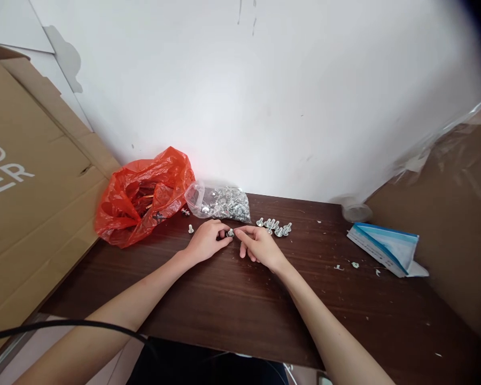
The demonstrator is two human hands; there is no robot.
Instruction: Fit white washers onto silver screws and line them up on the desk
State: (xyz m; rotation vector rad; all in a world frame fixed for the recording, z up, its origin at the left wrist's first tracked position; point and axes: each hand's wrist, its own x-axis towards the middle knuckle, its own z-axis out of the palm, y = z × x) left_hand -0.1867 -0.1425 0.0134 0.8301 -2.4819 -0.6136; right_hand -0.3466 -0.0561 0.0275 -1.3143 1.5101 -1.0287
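My left hand and my right hand rest on a dark wooden table, fingertips meeting. Between them they pinch a small silver screw. A little heap of several similar screws lies just right of my right hand. One loose screw stands left of my left hand. A clear plastic bag of screws lies just beyond both hands, against the wall.
A crumpled red plastic bag sits at the back left. Large cardboard leans along the left side. A blue and white packet lies at the right, near a tape roll. Brown wrapped cardboard stands at the far right.
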